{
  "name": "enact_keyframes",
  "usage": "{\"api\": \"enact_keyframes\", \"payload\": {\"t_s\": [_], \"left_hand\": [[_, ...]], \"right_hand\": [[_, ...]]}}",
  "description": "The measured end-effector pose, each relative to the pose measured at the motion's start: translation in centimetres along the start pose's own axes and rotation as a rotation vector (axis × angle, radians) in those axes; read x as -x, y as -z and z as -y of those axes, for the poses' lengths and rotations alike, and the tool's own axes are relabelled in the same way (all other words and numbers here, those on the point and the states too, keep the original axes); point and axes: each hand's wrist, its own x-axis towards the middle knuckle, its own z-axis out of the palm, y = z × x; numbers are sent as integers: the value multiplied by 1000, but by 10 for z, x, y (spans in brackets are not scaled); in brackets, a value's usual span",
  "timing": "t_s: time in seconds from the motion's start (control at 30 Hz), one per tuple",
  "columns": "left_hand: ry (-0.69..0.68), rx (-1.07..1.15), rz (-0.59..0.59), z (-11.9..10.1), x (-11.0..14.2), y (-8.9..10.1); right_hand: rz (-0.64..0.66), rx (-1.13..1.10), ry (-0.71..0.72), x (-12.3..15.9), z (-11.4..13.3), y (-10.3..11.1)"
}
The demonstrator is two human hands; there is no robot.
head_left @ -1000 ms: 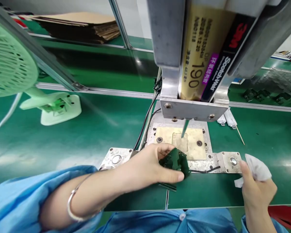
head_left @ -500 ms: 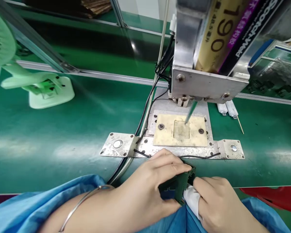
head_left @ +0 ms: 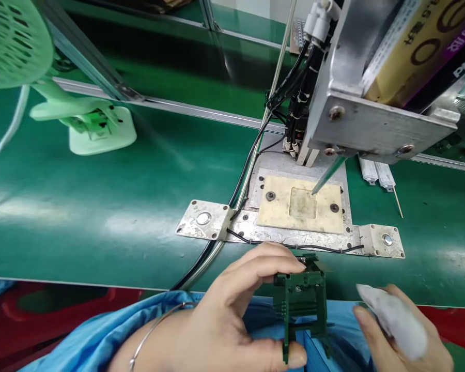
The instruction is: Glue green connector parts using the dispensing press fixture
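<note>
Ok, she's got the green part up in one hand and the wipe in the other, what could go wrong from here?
The left hand pinches the green plastic part only at its edges, above the lap, so it might slip. The dispenser needle hangs low over the tan fixture plate; fingers or the part could knock it. The white wipe in the right hand could snag the part's thin ribs.

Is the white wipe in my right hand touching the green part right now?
Apart. The head view shows a strip of blue sleeve between the white wipe in the right hand and the green part pinched by the left hand.
</note>
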Motion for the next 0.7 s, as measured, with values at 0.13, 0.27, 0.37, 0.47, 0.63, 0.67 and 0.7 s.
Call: {"api": "enact_keyframes", "payload": {"t_s": [0.13, 0.27, 0.37, 0.47, 0.63, 0.67, 0.7], "left_hand": [[28, 113, 32, 4, 2, -4], [-2, 113, 58, 3, 1, -6], [-23, 89, 56, 2, -1, -8], [-27, 68, 31, 2, -2, -10], [-6, 101, -1, 5, -2, -13], [3, 105, -5, 6, -2, -13], [8, 112, -8, 7, -3, -13]], "right_hand": [[53, -117, 22, -8, 24, -14], [219, -274, 23, -24, 46, -20], [170, -271, 35, -31, 48, -26], [152, -232, 168, -38, 42, -32], [164, -244, 229, -46, 29, -29], [173, -252, 227, -46, 26, -28], [180, -255, 228, -46, 24, -26]]}}
